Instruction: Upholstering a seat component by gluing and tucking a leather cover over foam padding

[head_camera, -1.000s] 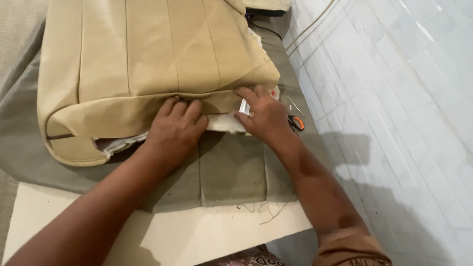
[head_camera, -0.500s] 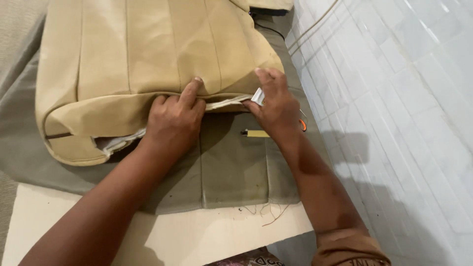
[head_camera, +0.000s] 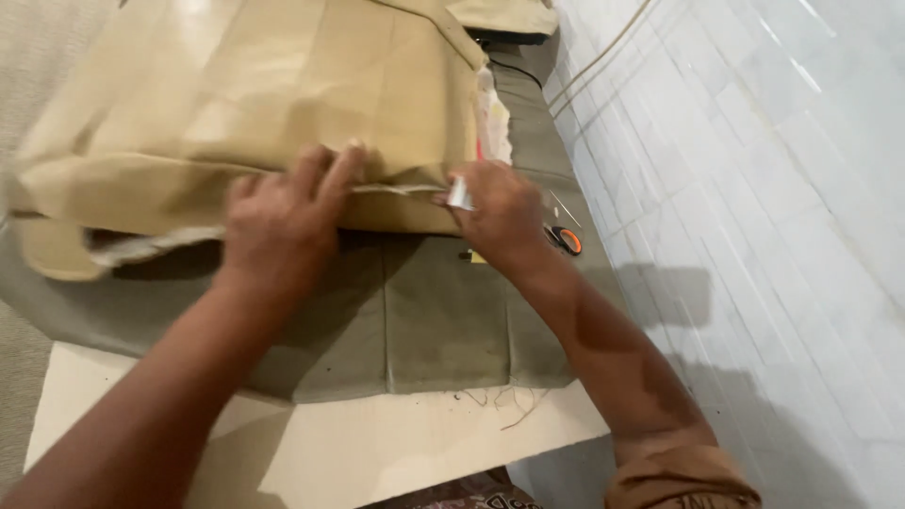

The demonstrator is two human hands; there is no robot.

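A tan padded cover (head_camera: 264, 104) with stitched panels lies on an olive-grey cover (head_camera: 424, 311). My left hand (head_camera: 283, 221) presses on the tan cover's near edge, fingers curled over the folded hem. My right hand (head_camera: 500, 212) pinches the same edge farther right, where white lining (head_camera: 460, 195) shows. The edge is lifted off the grey cover between both hands.
Scissors with orange handles (head_camera: 566, 239) lie just right of my right hand. A small yellow object (head_camera: 474, 255) lies under that hand. A pale board (head_camera: 377, 443) sticks out beneath the grey cover. A white tiled floor (head_camera: 754, 188) runs along the right.
Both hands have slid along the tan cover's edge and lifted it, folding the hem up. The camera has moved closer and the view has blurred.
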